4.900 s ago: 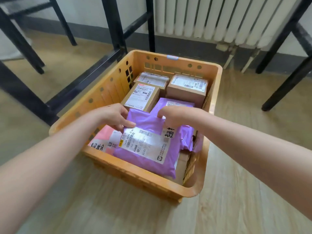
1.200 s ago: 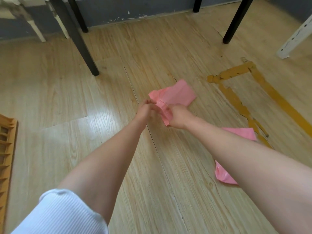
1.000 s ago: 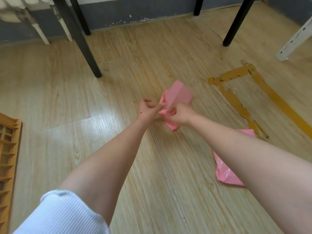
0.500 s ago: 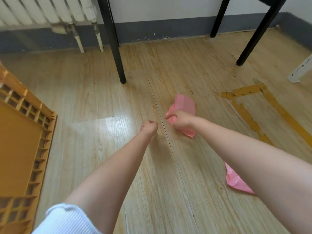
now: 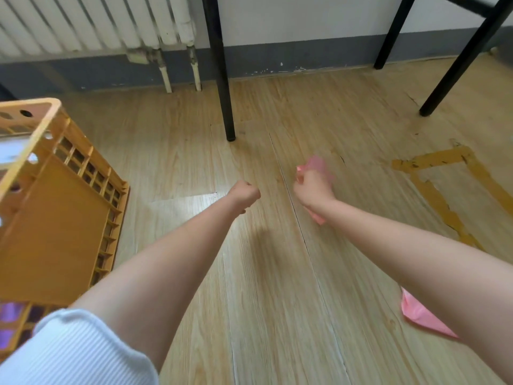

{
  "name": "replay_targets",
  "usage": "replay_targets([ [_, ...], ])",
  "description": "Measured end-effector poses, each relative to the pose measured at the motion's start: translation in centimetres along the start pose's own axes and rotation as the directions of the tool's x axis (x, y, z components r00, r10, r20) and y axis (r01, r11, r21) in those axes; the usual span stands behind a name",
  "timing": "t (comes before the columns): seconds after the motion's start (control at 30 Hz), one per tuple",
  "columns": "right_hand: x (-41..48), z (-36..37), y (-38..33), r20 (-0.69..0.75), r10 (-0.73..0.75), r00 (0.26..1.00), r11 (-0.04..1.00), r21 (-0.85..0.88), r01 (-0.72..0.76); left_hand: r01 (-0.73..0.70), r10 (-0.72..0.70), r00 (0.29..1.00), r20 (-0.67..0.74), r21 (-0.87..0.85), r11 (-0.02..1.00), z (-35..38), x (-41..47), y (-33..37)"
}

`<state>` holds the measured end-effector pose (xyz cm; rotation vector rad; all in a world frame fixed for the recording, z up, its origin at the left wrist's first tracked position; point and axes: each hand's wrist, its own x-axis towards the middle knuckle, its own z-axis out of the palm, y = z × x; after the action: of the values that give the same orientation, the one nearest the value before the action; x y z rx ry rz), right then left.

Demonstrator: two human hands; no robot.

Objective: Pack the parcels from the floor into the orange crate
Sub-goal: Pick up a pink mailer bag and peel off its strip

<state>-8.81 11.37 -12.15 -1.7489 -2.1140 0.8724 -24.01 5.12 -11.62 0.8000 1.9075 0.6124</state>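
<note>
The right hand (image 5: pixel 312 190) is closed around a pink parcel (image 5: pixel 319 165), its fingers curled tight on the soft bag so that one blurred pink end sticks out beyond the knuckles and a small corner shows below the wrist. The parcel is held above the wooden floor (image 5: pixel 277 273), to the right of a long seam between the boards. The left hand (image 5: pixel 245 193) is balled into a loose fist just beside the right one, not touching it, and nothing shows in its grip.

A second pink parcel (image 5: pixel 422 315) lies flat on the floor at the lower right, partly hidden under the right forearm. The orange crate (image 5: pixel 55 218) stands at the left edge, well apart from both hands; purple shows through its wall slots near the bottom. A white ribbed sleeve (image 5: pixel 75 351) covers the left upper arm.

Farther back, a black leg (image 5: pixel 223 87) stands on the floor between the crate and the hands, with a white radiator (image 5: pixel 97 23) on the wall behind. Yellow tape (image 5: pixel 433 187) marks the floor to the right.
</note>
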Motion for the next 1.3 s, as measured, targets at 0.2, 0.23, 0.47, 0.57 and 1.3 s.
replay_targets([
  [0.2, -0.3, -3.0, -4.0, -0.206, 0.084, 0.975, 0.960, 0.279, -0.024, -0.100, 0.101, 0.995, -0.012, 0.069, 0.993, -4.3, -2.9, 2.7],
  [0.23, -0.5, -3.3, -4.7, -0.202, 0.094, 0.975, 0.949, 0.314, -0.026, -0.125, 0.127, 0.991, -0.028, 0.079, 0.989, -5.2, -3.7, 3.2],
  [0.47, -3.3, -4.7, -12.4, -0.143, -0.060, 0.988, 0.809, 0.573, 0.132, -0.031, 0.031, 0.996, -0.078, 0.008, 0.999, -12.5, -9.5, 1.5],
  [0.57, -5.1, -4.3, -17.0, -0.147, -0.154, 0.977, 0.742, 0.635, 0.213, 0.055, -0.078, 0.995, -0.063, -0.300, 0.952, -16.1, -11.2, -0.1],
  [1.3, -17.7, 11.4, -39.1, 0.140, -0.625, 0.768, 0.717, 0.493, 0.493, -0.207, 0.018, 0.802, -0.597, -0.249, 0.946, -40.6, -23.7, -18.6],
])
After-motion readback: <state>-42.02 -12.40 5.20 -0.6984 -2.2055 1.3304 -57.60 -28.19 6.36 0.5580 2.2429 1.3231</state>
